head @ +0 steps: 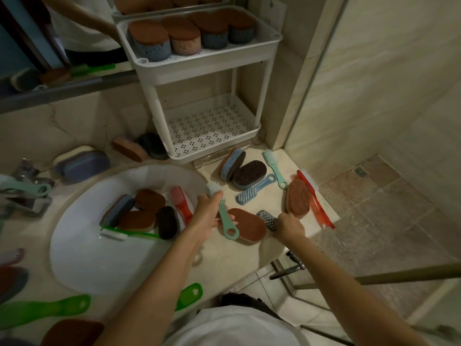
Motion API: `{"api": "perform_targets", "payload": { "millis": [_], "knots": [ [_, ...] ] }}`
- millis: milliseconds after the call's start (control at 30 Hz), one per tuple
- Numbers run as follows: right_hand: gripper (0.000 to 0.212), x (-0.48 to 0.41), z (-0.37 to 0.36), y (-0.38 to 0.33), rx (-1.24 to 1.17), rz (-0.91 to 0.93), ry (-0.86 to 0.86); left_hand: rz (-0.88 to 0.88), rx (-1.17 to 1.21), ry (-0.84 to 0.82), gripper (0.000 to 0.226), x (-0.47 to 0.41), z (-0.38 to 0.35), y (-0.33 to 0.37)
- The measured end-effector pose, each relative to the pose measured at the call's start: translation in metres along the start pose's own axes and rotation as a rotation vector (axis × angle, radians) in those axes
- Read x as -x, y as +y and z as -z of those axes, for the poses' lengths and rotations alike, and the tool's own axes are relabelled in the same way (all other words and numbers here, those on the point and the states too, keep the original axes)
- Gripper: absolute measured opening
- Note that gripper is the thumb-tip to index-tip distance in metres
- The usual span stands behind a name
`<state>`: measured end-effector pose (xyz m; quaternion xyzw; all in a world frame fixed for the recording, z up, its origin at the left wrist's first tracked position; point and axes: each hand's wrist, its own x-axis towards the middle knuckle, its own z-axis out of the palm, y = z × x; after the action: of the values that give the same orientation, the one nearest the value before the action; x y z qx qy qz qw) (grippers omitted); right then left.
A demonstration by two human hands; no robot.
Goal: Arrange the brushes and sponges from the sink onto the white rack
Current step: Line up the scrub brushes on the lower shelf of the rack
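The left hand point(208, 211) is curled around the handle of a mint-green plastic brush with white bristles point(224, 217), holding it just above the right rim of the round white sink point(99, 265). The right hand point(290, 227) grips a small grey plastic brush point(268, 219) by its handle, low over the beige stone worktop point(249, 255). Between the two hands, an oval brown-topped sponge point(247, 228) lies on the worktop.

In the sink lie several oval sponges, a red translucent brush point(183, 202) and a bright green long-handled brush point(129, 233). The white two-tier plastic rack point(207, 71) stands at the back of the worktop, with four brown-topped sponges upright in a row on its upper tier. Near its foot lie a blue plastic brush point(254, 193), a second mint brush point(274, 168) and more sponges.
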<state>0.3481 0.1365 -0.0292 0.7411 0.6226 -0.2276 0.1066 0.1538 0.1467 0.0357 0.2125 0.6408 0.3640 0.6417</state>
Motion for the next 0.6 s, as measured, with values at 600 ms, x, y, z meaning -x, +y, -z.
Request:
{"api": "perform_targets", "payload": {
  "millis": [600],
  "knots": [
    [0.031,0.014,0.106,-0.095,-0.546,0.188,0.247,-0.274,-0.077,-0.003,0.017,-0.001,0.022,0.065]
  ]
}}
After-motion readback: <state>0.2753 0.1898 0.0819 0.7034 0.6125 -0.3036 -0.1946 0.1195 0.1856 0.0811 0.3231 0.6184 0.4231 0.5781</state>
